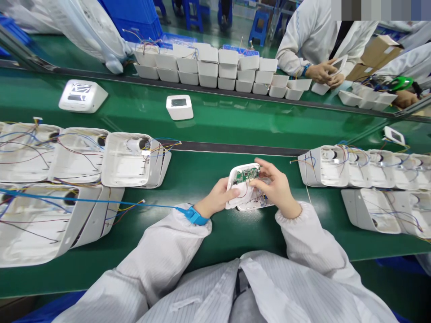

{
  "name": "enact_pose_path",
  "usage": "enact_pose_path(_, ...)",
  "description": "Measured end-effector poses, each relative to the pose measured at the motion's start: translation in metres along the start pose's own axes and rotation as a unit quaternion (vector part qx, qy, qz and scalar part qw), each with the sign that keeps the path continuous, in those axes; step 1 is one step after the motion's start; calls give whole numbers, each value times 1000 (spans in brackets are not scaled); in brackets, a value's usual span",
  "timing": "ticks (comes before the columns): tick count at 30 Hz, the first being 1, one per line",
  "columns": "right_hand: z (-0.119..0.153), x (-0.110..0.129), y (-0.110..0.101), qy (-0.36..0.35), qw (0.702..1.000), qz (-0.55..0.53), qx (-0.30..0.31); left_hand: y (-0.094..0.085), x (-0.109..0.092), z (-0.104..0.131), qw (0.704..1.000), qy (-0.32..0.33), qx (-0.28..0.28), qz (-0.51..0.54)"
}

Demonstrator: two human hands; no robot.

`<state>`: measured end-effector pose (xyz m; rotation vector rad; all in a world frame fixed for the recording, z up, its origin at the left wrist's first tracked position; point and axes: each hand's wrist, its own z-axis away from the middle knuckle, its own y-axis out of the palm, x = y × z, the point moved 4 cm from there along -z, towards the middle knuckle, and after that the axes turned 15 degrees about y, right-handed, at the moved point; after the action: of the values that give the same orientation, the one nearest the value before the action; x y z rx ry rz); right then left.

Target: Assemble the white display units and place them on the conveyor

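My left hand grips the left side of a small white plastic housing, its thumb across the inner face. A green circuit board shows in the upper part of that housing, which is held tilted up above the bench. On the right edge, my right hand closes round the housing, thumb in front and forefinger at the top corner. What lies under the right fingertips is hidden. Behind and below it lies another white part with wires and electronics, partly covered. A blue wrist strap with a cord is on my left wrist.
Open white casings with loose wires stand at left, and more casings at right. Two white devices sit beyond the dark rail. Stacked casings line the far side, where a co-worker's hands hold a white part.
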<state>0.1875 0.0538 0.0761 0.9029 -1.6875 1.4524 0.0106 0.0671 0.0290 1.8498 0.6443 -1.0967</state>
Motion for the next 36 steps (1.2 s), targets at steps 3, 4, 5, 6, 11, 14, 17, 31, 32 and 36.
enact_pose_path(3,1,6,-7,-23,999,-27,-27,-19,-17,-10,986,123,-59,-99)
enact_pose_path(4,2,11,-6,-56,998,-9,-30,-24,-21,-12,978,148,-72,-132)
enact_pose_path(5,4,18,-4,-96,995,25,-22,-26,-22,-13,971,157,-70,-165)
enact_pose_path(6,6,24,2,-141,987,72,-4,-26,-22,-13,966,153,-54,-202)
enact_pose_path(11,12,34,27,-276,914,259,147,-8,-7,-8,920,94,76,-373)
enact_pose_path(14,-3,20,8,-237,941,218,103,-2,-6,-7,912,116,82,-385)
enact_pose_path(17,-19,-3,-14,-130,980,132,74,0,-11,-6,920,184,66,-339)
enact_pose_path(31,4,16,37,-172,865,461,95,-4,8,7,973,184,39,-134)
enact_pose_path(32,3,14,37,-167,874,446,94,-5,8,7,973,189,32,-131)
enact_pose_path(36,1,4,35,-149,915,369,64,-7,8,6,974,195,24,-114)
